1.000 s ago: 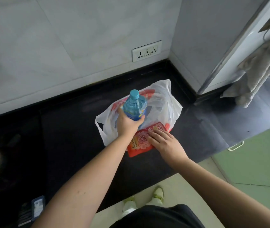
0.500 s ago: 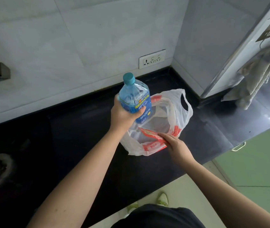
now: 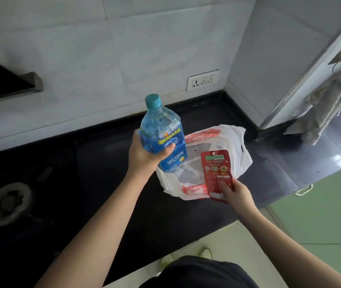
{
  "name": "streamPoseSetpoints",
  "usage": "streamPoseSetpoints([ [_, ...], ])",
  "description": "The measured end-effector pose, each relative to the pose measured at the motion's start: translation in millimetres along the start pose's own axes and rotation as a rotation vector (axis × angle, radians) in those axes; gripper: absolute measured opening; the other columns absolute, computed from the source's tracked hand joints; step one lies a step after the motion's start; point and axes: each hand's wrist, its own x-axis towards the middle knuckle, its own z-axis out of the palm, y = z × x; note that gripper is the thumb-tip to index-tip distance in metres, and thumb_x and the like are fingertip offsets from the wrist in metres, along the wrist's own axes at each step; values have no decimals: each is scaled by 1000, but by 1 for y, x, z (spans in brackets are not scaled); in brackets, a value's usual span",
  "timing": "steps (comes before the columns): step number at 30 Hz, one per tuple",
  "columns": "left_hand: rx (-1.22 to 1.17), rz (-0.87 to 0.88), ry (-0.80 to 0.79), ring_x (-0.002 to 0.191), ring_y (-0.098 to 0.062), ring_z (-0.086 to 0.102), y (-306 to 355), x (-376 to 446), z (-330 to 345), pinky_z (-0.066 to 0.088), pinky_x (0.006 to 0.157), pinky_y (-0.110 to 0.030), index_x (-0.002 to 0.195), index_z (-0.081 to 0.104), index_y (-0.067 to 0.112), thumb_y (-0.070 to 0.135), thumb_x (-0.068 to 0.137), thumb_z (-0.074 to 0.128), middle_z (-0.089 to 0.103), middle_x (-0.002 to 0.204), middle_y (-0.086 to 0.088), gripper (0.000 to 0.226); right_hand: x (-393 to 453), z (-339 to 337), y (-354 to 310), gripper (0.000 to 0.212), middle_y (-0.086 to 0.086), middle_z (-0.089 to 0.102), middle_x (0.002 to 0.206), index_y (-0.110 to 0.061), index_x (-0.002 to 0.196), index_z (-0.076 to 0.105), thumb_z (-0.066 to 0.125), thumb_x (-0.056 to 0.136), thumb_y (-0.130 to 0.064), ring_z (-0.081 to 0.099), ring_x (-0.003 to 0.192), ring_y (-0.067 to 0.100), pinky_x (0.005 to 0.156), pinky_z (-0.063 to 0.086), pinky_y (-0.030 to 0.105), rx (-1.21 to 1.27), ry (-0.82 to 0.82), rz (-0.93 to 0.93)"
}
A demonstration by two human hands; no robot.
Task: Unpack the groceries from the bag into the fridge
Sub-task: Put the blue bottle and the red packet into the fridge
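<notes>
Nearest, the right hand [image 3: 236,192] pinches the lower end of a red snack pouch [image 3: 217,173], thumb on its face, holding it upright over the near edge of the white plastic bag [image 3: 238,156]. Just left, the left hand [image 3: 144,156] grips a blue drink bottle [image 3: 163,136] around its label, teal cap tilted away, lifted above the bag's left side. The bag sits open on the black countertop [image 3: 103,183], a gas burner [image 3: 7,200] well to its left. Beyond, a wall socket [image 3: 202,80] sits on the tiled wall, and a cloth [image 3: 329,107] hangs at right.
</notes>
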Motion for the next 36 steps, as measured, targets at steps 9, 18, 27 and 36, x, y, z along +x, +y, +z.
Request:
streamPoseSetpoints([
  [9, -201, -34, -79, 117, -31, 61, 19, -42, -30, 52, 94, -53, 131, 45, 8, 19, 70, 83, 60, 126, -15, 73, -20, 19, -36, 19, -10, 68, 96, -22, 111, 58, 52, 97, -34, 67, 83, 6, 64, 54, 19, 111, -15, -12],
  [18, -357, -123, -64, 108, -34, 65, 33, -92, -25, 56, 85, -45, 123, 58, 10, 22, 73, 75, 67, 114, -14, 54, -48, -28, -46, 28, -5, 71, 104, -25, 119, 56, 62, 92, -24, 72, 85, 11, 63, 57, 23, 312, -151, -134],
  [27, -569, -396, 216, 113, -32, 65, 39, -170, 26, 55, 83, -46, 134, 56, 18, 37, 84, 67, 64, 129, -14, 54, -67, -85, -29, 26, -4, 72, 105, -25, 116, 59, 64, 90, -24, 72, 88, 12, 77, 60, 38, 296, -304, -175],
  [36, -679, -523, 387, 90, -24, 73, 62, -260, 42, 54, 78, -42, 92, 80, 24, 48, 82, 54, 74, 104, -9, 37, -81, -85, -24, 25, -5, 72, 108, -31, 115, 59, 63, 91, -26, 70, 96, 20, 86, 55, 52, 262, -532, -158],
])
